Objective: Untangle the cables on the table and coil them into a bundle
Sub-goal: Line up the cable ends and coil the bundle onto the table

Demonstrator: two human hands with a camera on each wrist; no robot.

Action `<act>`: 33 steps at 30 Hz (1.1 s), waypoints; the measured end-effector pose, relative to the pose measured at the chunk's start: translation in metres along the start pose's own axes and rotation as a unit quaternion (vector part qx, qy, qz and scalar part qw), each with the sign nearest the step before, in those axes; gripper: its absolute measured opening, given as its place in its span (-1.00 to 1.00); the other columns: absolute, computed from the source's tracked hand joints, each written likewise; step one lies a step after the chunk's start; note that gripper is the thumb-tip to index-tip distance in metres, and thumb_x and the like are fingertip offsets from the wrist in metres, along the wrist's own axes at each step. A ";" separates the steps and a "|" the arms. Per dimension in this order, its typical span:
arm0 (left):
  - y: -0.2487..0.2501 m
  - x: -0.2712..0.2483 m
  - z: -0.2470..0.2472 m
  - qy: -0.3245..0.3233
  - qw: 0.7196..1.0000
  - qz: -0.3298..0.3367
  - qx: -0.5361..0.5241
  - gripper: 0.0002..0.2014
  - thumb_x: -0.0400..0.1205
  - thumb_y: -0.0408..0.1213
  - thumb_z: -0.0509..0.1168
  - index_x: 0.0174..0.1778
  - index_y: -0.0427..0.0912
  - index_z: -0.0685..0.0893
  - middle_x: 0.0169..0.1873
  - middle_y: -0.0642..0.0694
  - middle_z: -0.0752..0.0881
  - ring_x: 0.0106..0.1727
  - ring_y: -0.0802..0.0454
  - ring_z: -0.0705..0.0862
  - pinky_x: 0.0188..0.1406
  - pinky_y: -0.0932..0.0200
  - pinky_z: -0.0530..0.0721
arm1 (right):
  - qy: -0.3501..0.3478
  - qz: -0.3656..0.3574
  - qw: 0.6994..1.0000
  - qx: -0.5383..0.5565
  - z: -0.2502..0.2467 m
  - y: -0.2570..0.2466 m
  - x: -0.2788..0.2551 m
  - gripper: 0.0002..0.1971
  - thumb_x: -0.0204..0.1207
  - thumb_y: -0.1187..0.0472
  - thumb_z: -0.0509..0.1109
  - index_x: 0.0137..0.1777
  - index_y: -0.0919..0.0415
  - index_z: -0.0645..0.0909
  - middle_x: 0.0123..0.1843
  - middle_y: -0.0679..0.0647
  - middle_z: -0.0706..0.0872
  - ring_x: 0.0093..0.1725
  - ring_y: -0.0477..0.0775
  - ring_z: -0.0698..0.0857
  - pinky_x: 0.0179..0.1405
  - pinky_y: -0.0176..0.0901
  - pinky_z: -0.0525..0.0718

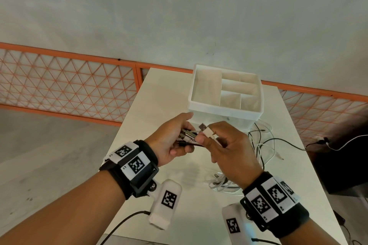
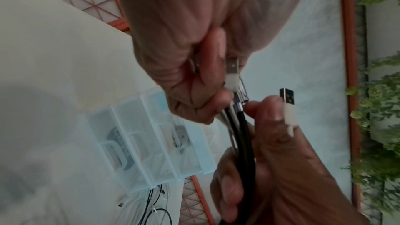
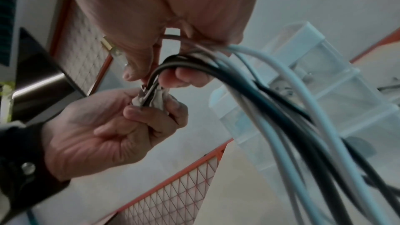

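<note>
My two hands meet above the white table (image 1: 159, 105). The left hand (image 1: 185, 139) grips a cluster of plug ends (image 1: 187, 135) from several black and white cables. The right hand (image 1: 207, 137) pinches a white USB plug (image 1: 207, 130) between thumb and forefinger, tip pointing up and left. In the left wrist view that USB plug (image 2: 289, 107) stands beside the gripped plug ends (image 2: 233, 71), and the right hand's other fingers curl round the black cables (image 2: 244, 134). The cables (image 3: 281, 109) hang from both hands to a loose tangle (image 1: 258, 145) on the table.
A white divided organizer box (image 1: 225, 105) stands behind the hands on clear drawers. More loops of white cable (image 1: 221, 183) lie near my right wrist. One black cable (image 1: 288, 143) runs off the table's right edge. An orange mesh fence (image 1: 69, 83) is behind the table.
</note>
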State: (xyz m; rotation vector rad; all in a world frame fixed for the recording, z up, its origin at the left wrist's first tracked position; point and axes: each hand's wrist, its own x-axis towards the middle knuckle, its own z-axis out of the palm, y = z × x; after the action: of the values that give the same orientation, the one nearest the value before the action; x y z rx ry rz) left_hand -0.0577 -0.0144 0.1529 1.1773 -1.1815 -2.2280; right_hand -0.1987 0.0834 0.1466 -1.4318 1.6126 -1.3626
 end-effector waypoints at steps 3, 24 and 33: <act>0.000 -0.004 0.002 -0.071 0.997 -0.018 0.029 -0.41 0.57 0.40 0.17 -0.23 -0.15 0.57 -0.55 -0.07 0.51 -0.56 0.02 0.46 -0.84 0.37 0.12 | -0.015 -0.063 0.994 -0.086 0.004 0.006 0.002 -0.87 0.48 0.05 0.57 -0.04 0.05 0.84 -0.17 -0.10 0.70 -0.34 -0.15 0.61 -0.31 -0.44 0.47; -0.008 0.002 -0.001 0.001 0.995 0.066 0.070 -0.92 0.65 -0.37 0.23 -0.14 -0.29 0.57 -0.38 -0.34 0.60 -0.67 0.07 0.41 -0.84 0.39 0.14 | -0.133 0.046 0.986 -0.089 -0.010 0.004 -0.001 -0.33 0.38 0.19 0.68 0.39 -0.22 0.43 -0.13 -0.01 0.79 -0.32 -0.07 0.76 -0.19 -0.25 0.77; -0.015 0.003 0.006 0.031 0.993 0.116 0.016 -0.80 0.67 -0.24 0.37 -0.12 -0.30 0.57 -0.43 -0.28 0.58 -0.61 0.05 0.47 -0.79 0.33 0.26 | -0.040 0.054 0.997 -0.027 -0.008 0.014 -0.006 -0.75 0.58 0.23 0.52 0.19 -0.08 0.78 -0.47 -0.10 0.73 -0.59 0.01 0.62 -0.52 -0.19 0.64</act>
State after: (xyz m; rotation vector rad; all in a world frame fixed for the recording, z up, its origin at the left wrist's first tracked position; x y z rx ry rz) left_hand -0.0634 -0.0047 0.1413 1.0538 -1.2647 -1.9947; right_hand -0.2087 0.0904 0.1350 -1.3906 1.6609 -1.1936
